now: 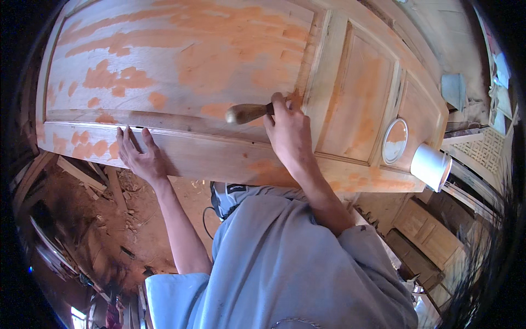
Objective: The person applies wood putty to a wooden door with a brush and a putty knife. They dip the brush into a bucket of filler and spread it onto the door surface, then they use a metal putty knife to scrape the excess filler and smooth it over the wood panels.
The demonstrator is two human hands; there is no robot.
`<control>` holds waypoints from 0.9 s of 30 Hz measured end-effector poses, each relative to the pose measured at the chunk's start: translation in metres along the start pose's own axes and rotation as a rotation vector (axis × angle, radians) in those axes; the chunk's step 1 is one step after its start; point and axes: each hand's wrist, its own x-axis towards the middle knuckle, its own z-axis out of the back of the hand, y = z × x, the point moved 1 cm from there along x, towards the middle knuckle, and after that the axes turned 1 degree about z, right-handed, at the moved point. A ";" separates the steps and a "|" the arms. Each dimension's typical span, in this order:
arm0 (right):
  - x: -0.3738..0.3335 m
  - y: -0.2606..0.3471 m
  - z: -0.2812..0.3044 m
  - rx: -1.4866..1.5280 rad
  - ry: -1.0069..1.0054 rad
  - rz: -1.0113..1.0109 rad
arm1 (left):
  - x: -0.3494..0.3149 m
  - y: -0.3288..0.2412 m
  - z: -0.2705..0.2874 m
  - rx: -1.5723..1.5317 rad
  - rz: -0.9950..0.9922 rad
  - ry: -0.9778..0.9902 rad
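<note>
Over on the left, I'm seeing a reddish dirt floor [153, 219] spreading out, with wood chips [130, 204] dotting it. Wood offcuts [82, 176] are lying there in a loose heap, some crossing one another. A small dark scrap [127, 252] is sitting nearer, on the dirt. Along the left edge, long strips [53, 253] are running side by side, and in the near left corner a bright patch [78, 317] is glowing. On the far right, a blue-grey container [452, 91] is standing, and a cream lattice panel [478, 151] is resting somewhat nearer. On the near right, a light-brown panelled board [428, 229] is slanting just beside a darker brown one.
</note>
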 end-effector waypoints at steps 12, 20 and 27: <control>-0.014 -0.092 0.027 0.784 -0.242 -0.279 | 0.002 -0.003 0.004 0.007 0.012 0.015; -0.007 -0.070 0.021 0.593 -0.180 -0.198 | 0.001 -0.002 0.002 0.011 0.020 0.020; -0.003 -0.048 0.015 0.407 -0.204 -0.155 | 0.002 -0.002 0.001 0.005 0.024 0.019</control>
